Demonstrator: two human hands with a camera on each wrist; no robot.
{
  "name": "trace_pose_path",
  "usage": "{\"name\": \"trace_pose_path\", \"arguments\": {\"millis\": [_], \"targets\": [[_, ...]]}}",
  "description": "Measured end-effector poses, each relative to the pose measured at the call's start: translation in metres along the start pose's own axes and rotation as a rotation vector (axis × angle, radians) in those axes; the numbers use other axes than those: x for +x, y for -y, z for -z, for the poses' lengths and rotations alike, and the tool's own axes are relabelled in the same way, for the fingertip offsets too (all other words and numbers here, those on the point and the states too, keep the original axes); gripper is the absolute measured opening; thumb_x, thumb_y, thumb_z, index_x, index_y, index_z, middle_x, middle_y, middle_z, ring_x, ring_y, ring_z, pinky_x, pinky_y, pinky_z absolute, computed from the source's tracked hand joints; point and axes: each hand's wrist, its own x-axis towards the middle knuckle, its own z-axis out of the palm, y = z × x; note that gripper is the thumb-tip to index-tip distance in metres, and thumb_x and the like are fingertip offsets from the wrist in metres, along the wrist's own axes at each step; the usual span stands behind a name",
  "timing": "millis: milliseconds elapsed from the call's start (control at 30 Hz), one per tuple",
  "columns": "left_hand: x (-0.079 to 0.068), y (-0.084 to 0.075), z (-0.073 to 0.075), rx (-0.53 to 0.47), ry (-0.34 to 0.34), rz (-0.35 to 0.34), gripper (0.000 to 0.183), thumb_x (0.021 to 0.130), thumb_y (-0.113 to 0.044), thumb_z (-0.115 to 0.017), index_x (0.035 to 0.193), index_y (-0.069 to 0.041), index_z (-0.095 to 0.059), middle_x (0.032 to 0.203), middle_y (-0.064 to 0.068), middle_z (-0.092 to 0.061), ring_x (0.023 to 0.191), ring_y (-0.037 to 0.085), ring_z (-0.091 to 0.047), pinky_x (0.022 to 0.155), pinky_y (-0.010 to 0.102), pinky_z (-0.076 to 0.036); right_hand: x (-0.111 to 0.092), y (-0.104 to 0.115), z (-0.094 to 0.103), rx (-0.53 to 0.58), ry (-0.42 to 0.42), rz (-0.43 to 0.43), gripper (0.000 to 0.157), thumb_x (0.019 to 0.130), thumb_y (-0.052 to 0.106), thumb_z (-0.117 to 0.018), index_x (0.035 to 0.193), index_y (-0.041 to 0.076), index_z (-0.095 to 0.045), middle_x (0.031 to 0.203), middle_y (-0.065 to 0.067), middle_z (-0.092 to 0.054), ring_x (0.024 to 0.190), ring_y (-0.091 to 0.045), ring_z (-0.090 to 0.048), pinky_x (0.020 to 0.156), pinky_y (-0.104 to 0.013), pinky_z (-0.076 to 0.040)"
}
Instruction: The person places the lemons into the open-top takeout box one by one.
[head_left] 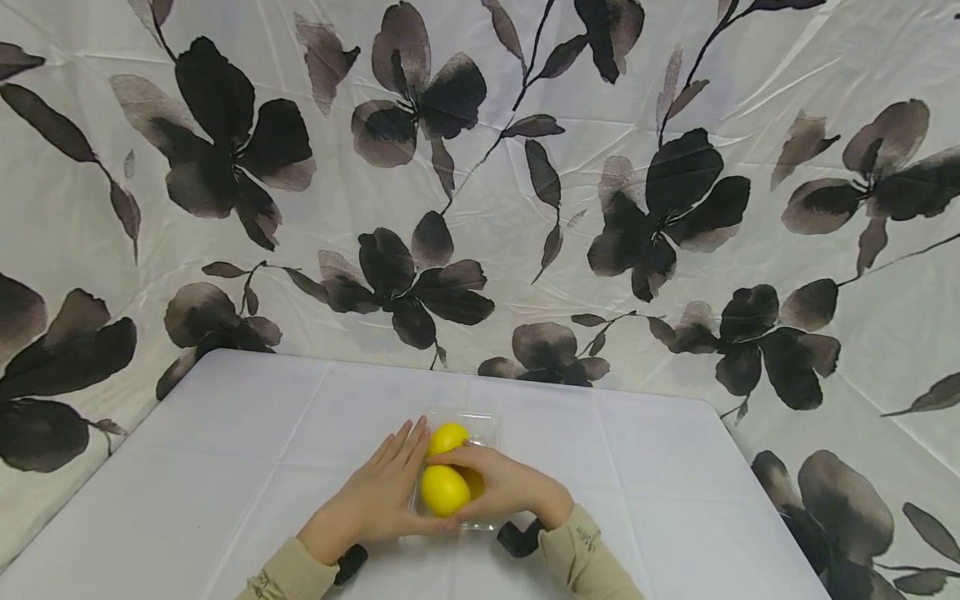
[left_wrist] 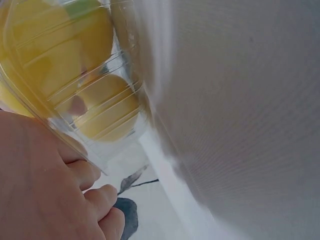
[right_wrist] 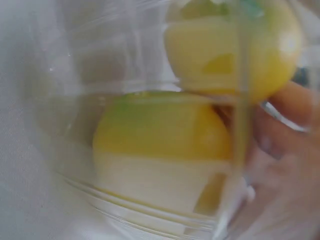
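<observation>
A clear plastic container (head_left: 484, 423) sits on the table in the head view, with yellow lemons in and above it. My right hand (head_left: 513, 485) grips the near lemon (head_left: 445, 492), fingers across its far side and thumb at its near side. Behind it lies another lemon (head_left: 449, 437), partly covered by the right fingers. Along the container's left wall rests my left hand (head_left: 378, 493), its fingers straight and its thumb stretched across the near side. Through the ribbed wall, the left wrist view shows a lemon (left_wrist: 107, 110). Green ends show on a lemon (right_wrist: 160, 135) in the right wrist view.
A white cloth covers the table (head_left: 187, 475). Behind it hangs a pale curtain (head_left: 525, 250) with dark flowers. Black wrist devices (head_left: 519, 540) sit at both wrists, below tan sleeves (head_left: 588, 554).
</observation>
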Motion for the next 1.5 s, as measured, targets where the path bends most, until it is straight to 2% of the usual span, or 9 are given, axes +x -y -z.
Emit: {"name": "trace_pose_path", "arguments": {"millis": [100, 200, 300, 433, 533, 767, 1100, 1300, 1500], "targets": [[-0.001, 0.000, 0.000, -0.001, 0.005, -0.005, 0.128, 0.074, -0.088, -0.051, 0.156, 0.004, -0.016, 0.165, 0.015, 0.001, 0.151, 0.035, -0.004, 0.121, 0.053, -0.010, 0.000, -0.002, 0.000, 0.004, 0.005, 0.044, 0.056, 0.090, 0.021, -0.073, 0.141, 0.009, -0.054, 0.141, -0.002, -0.057, 0.126, -0.012, -0.050, 0.112, -0.033, -0.037], [-0.001, 0.001, 0.000, 0.004, 0.003, -0.010, 0.127, 0.075, -0.086, -0.053, 0.156, 0.005, -0.017, 0.165, 0.016, -0.001, 0.151, 0.036, -0.005, 0.121, 0.053, -0.010, 0.000, -0.001, 0.000, 0.008, -0.002, 0.055, 0.052, 0.089, 0.019, -0.070, 0.138, 0.008, -0.056, 0.139, -0.001, -0.059, 0.126, -0.012, -0.050, 0.113, -0.034, -0.036], [-0.001, 0.001, 0.000, 0.010, -0.003, -0.014, 0.127, 0.075, -0.087, -0.051, 0.155, 0.005, -0.017, 0.165, 0.017, -0.002, 0.151, 0.036, -0.005, 0.121, 0.052, -0.011, 0.001, 0.004, -0.001, -0.026, -0.010, 0.046, 0.050, 0.086, 0.019, -0.075, 0.133, 0.009, -0.060, 0.135, 0.001, -0.061, 0.128, -0.011, -0.050, 0.118, -0.044, -0.028], [-0.002, 0.001, 0.001, 0.021, -0.009, -0.025, 0.126, 0.075, -0.087, -0.050, 0.155, 0.005, -0.018, 0.164, 0.017, -0.002, 0.151, 0.037, -0.006, 0.121, 0.053, -0.013, 0.000, 0.009, -0.005, -0.138, -0.018, 0.059, 0.047, 0.087, 0.023, -0.076, 0.129, 0.008, -0.064, 0.133, 0.000, -0.063, 0.131, -0.013, -0.049, 0.118, -0.058, -0.018], [-0.003, 0.001, 0.001, 0.032, -0.012, -0.031, 0.125, 0.076, -0.086, -0.051, 0.155, 0.006, -0.018, 0.164, 0.018, -0.004, 0.151, 0.037, -0.007, 0.121, 0.053, -0.013, -0.001, 0.008, -0.008, -0.181, -0.023, 0.080, 0.046, 0.089, 0.025, -0.073, 0.131, 0.008, -0.063, 0.135, -0.002, -0.061, 0.133, -0.015, -0.048, 0.119, -0.058, -0.017], [-0.003, -0.001, 0.001, 0.025, -0.009, -0.028, 0.125, 0.076, -0.086, -0.050, 0.155, 0.005, -0.018, 0.164, 0.017, -0.003, 0.151, 0.035, -0.005, 0.121, 0.053, -0.013, -0.004, 0.007, -0.012, -0.173, -0.030, 0.097, 0.047, 0.090, 0.024, -0.072, 0.133, 0.007, -0.062, 0.138, -0.004, -0.060, 0.136, -0.016, -0.046, 0.118, -0.059, -0.015], [-0.004, -0.001, -0.001, 0.032, -0.018, -0.034, 0.124, 0.077, -0.085, -0.052, 0.156, 0.005, -0.017, 0.164, 0.017, -0.002, 0.151, 0.037, -0.007, 0.121, 0.053, -0.013, -0.005, 0.008, -0.013, -0.162, -0.030, 0.079, 0.049, 0.089, 0.024, -0.074, 0.134, 0.009, -0.061, 0.139, -0.004, -0.059, 0.137, -0.016, -0.045, 0.119, -0.057, -0.014], [-0.004, 0.000, -0.002, 0.050, -0.021, -0.032, 0.125, 0.077, -0.086, -0.050, 0.156, 0.005, -0.017, 0.165, 0.017, -0.003, 0.151, 0.036, -0.006, 0.121, 0.052, -0.013, -0.006, 0.007, -0.012, -0.157, -0.058, 0.074, 0.047, 0.089, 0.020, -0.072, 0.134, 0.010, -0.061, 0.138, -0.002, -0.059, 0.135, -0.012, -0.045, 0.119, -0.058, -0.016], [-0.003, 0.000, 0.000, 0.036, -0.020, -0.028, 0.125, 0.076, -0.085, -0.052, 0.155, 0.005, -0.018, 0.165, 0.018, -0.005, 0.151, 0.036, -0.007, 0.121, 0.052, -0.013, -0.010, 0.009, -0.003, -0.113, -0.119, 0.084, 0.042, 0.093, 0.022, -0.069, 0.132, 0.007, -0.062, 0.136, -0.005, -0.061, 0.133, -0.015, -0.047, 0.118, -0.058, -0.019]]}}
